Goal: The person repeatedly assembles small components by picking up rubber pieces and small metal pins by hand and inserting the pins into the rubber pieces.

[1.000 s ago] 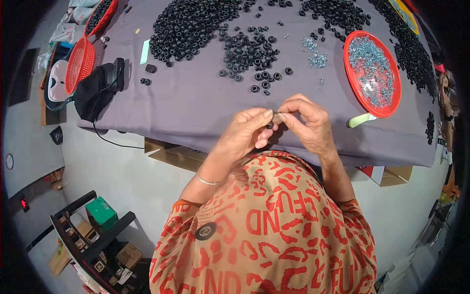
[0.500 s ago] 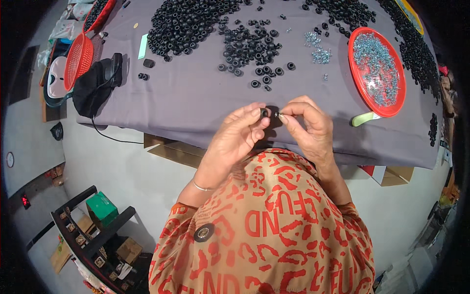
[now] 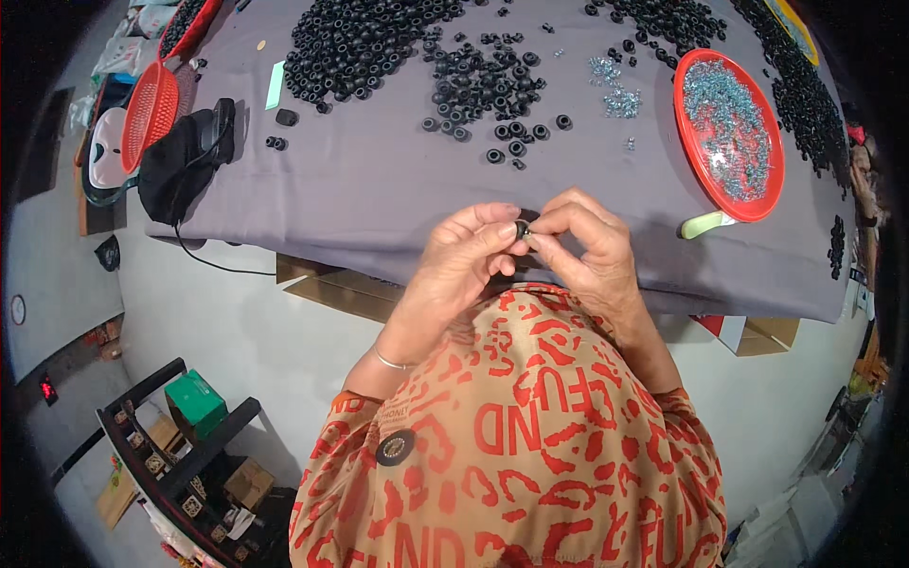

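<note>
Between thumb and fingers, my left hand [image 3: 464, 248] holds a small round black part with a hollow opening [image 3: 522, 229], just above the near edge of the cloth-covered table. My right hand [image 3: 595, 254] is closed in a pinch against the right side of that part. A tiny shiny piece [image 3: 529, 235] shows at its fingertips, partly hidden, touching or very near the black part. Beyond my hands lie a few loose black hollow parts [image 3: 517, 148] and a cluster of similar ones [image 3: 478, 85].
A large heap of black parts [image 3: 350, 47] lies far left. At right, a red plate [image 3: 778, 180] holds many small shiny pieces, with a pale green handle [image 3: 705, 224] by it. Small shiny piles [image 3: 620, 102] sit mid-table. A black pouch [image 3: 180, 170] and red basket [image 3: 151, 118] stand left.
My right hand has moved left, bringing the tiny shiny piece up to the black part in my left hand. The gap between them has closed.
</note>
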{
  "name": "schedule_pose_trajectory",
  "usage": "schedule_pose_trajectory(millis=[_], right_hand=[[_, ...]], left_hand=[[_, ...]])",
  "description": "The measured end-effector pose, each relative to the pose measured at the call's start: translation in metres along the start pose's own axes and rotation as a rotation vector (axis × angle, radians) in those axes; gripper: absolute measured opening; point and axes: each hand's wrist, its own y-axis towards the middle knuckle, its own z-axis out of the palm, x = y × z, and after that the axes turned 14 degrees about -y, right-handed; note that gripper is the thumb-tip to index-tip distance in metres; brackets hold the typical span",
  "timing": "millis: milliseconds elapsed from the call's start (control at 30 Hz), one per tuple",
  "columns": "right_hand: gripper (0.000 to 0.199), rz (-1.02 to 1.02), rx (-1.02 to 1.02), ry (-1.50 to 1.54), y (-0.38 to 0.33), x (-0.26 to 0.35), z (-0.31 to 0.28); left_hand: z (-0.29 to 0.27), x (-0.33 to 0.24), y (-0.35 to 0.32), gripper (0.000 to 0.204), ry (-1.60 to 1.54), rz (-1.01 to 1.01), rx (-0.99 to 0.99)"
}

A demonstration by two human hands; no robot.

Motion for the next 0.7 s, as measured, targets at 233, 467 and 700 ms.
schedule_pose_trajectory(millis=[233,467,700], right_hand=[[0.014,0.216,0.332,0.394,0.003,-0.004,-0.006],[0.014,0.158,0.407,0.396,0.008,0.006,-0.017],[0.014,0.019,0.298,0.275,0.020,0.000,-0.007]], left_hand=[[-0.001,0.000,-0.004,0.022,0.044,-0.038,0.052],[-0.005,-0.009,-0.010,0.023,0.117,-0.231,0.114],[-0.021,-0.021,-0.002,0.018,0.039,-0.315,0.193]])
